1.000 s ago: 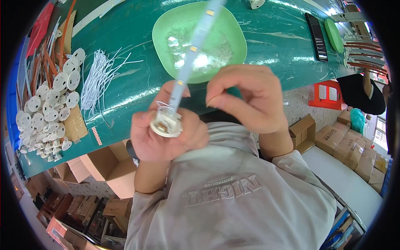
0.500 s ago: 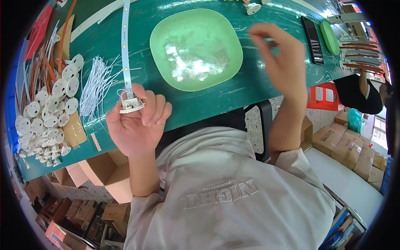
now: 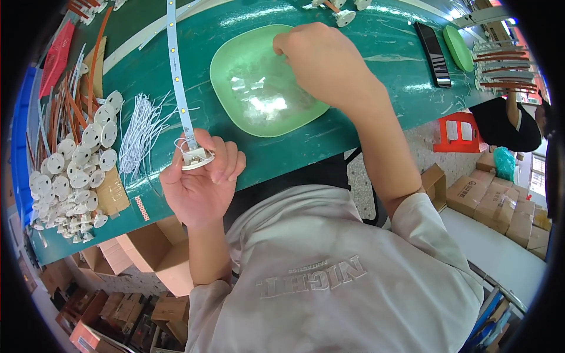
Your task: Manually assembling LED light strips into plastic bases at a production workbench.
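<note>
Left fingers (image 3: 219, 157) clasp white base (image 3: 195, 159) — right fingers (image 3: 282, 43), grip unclear, near bowl rim (image 3: 265, 133), open tabletop (image 3: 394, 73) rightward.

Light strip (image 3: 174, 65), far end beyond view's top edge

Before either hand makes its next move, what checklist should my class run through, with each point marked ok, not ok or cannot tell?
1. White cap held in the left hand: ok.
2. Light strip standing out of the cap: ok.
3. Strip firmly fastened: cannot tell.
4. Thin white wire tucked inside the cap: not ok, it loops outside.
5. Right hand at the green bowl: ok.
6. Piece between its fingertips: cannot tell, hidden.
</note>
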A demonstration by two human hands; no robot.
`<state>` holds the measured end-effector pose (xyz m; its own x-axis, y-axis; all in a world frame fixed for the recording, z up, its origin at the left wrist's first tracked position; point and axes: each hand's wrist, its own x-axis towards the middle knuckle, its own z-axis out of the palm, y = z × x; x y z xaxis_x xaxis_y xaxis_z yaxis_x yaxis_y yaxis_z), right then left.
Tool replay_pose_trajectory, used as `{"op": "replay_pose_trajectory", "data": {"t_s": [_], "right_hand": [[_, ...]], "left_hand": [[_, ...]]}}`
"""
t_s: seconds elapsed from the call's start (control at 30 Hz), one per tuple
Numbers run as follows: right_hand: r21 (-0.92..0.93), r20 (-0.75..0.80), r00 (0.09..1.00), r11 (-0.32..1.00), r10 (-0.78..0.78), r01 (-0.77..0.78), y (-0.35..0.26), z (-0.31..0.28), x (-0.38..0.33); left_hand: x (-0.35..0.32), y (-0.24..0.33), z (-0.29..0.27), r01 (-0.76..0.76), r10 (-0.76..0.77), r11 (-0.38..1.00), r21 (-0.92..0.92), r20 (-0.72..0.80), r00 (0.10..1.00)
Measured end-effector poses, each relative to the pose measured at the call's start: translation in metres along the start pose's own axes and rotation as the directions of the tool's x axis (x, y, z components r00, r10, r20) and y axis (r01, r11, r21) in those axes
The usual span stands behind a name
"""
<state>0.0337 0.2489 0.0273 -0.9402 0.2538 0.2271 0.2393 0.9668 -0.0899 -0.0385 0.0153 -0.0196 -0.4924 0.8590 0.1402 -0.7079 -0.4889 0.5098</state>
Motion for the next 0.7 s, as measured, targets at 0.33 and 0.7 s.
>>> {"op": "replay_pose_trajectory", "data": {"t_s": [0.33, 0.7], "right_hand": [[0.538, -0.286, 0.956, 0.816, -0.058, 0.211, -0.037, -0.017, -0.032], [0.614, -0.647, 0.728, 0.722, 0.228, 0.319, -0.104, 0.003, -0.091]], "left_hand": [[-0.005, -0.01, 0.012, -0.094, 0.099, 0.992, 0.084, -0.061, 0.993], [-0.011, -0.037, 0.046, -0.088, 0.101, 0.955, 0.282, -0.031, 0.994]]}}
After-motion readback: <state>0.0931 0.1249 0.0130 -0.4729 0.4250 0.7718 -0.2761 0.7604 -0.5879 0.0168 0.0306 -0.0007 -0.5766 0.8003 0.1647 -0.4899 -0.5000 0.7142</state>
